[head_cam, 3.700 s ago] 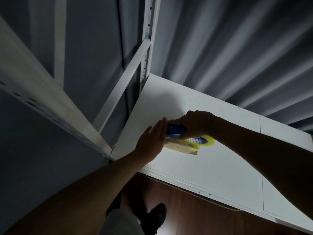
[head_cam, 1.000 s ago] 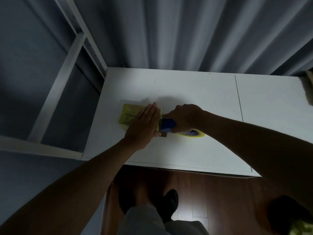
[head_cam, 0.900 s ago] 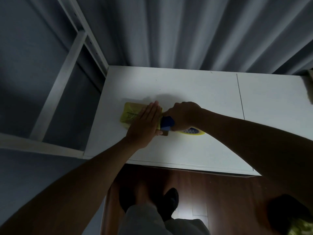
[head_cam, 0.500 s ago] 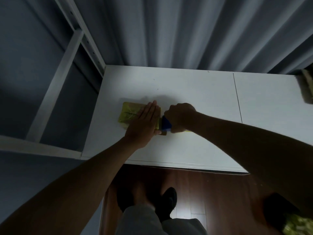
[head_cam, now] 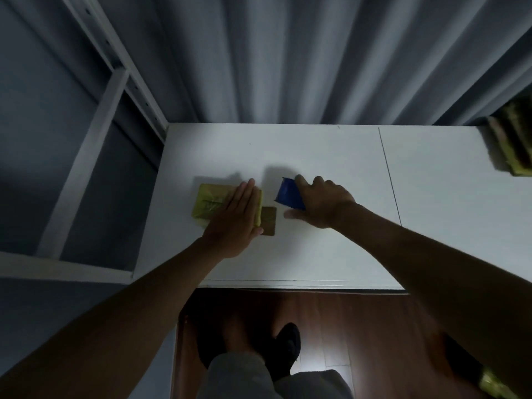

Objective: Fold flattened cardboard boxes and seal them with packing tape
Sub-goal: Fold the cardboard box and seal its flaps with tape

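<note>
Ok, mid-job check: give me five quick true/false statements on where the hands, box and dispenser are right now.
1. The left hand lies flat on the box. True.
2. The right hand holds the blue dispenser. True.
3. The dispenser is pressed against the box. False: a gap of bare table separates them.
4. The box sits at the table's far right end. False: it is near the left end; a stack sits far right.
5. A brown flap pokes out from the box beside the left hand. True.
</note>
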